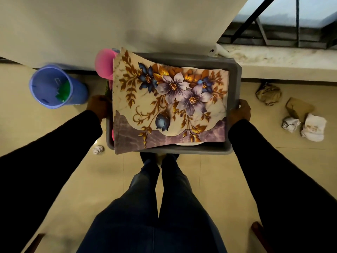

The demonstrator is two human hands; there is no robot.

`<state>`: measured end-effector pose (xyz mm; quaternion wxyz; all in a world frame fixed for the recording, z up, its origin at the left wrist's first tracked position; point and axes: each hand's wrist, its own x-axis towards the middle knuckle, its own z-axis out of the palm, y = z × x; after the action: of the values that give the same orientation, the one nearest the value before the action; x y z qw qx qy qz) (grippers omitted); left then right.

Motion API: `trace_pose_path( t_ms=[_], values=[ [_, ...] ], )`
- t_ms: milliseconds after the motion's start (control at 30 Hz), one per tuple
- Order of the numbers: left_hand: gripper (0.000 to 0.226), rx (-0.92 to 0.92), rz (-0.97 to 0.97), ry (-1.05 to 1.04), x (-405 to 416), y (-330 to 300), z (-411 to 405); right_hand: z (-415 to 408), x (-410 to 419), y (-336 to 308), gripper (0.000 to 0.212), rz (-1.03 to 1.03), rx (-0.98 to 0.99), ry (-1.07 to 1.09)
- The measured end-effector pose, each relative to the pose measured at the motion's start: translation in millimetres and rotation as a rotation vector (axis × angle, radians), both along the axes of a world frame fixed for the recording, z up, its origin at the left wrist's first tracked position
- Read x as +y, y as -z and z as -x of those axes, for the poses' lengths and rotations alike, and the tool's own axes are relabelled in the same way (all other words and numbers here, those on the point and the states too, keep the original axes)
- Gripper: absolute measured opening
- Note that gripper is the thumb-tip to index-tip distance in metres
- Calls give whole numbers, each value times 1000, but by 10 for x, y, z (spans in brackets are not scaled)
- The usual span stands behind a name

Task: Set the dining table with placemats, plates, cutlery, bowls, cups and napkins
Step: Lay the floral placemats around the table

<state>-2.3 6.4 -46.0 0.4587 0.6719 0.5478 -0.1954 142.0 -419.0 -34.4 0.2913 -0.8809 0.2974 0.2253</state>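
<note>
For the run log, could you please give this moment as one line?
stage: carrying | hands: left hand, right hand grip grey tub | load: floral placemats

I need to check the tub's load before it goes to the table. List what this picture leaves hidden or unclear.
Head view, the only one:
- Contents of the grey tub: covered by the floral placemat; only a white rim and a pink cup show.
- Left hand and right hand fingers: curled under the tub's sides.
- Blue bin contents: blurred.
</note>
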Motion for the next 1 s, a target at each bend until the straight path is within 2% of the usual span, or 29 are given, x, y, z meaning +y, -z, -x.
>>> trace_pose_path(
  t_ms=[100,233,367,433,567,633,733,800,933,1000],
  values=[
    [20,14,-73,59,49,62,47,62,-13,1,40,-6,-32,28],
    [10,6,-149,128,-12,-115,77,150,-28,-69,39,-16,-50,15],
    [15,-75,-171,99,-8,-384,187,175,-54,-324,39,-29,-68,-28],
    [10,-134,-140,24,-71,-651,259,183,-54,-507,38,-30,-84,-62],
    [22,-253,-104,-130,-280,-1357,400,208,-39,-956,34,-33,-150,-126],
    [14,-299,-129,-185,-290,-1628,560,227,-23,-1208,30,-36,-196,-172],
    [14,-385,-165,-253,-252,-1961,857,248,22,-1596,22,-53,-268,-216],
    [6,-439,-168,-329,-407,-2435,949,259,47,-1879,23,-84,-314,-250],
    [12,-547,-100,-514,-680,-3052,1165,259,41,-2287,28,-112,-372,-397],
    [9,-598,-130,-568,-713,-3249,1288,222,125,-2465,20,-158,-395,-438]
  ],
)
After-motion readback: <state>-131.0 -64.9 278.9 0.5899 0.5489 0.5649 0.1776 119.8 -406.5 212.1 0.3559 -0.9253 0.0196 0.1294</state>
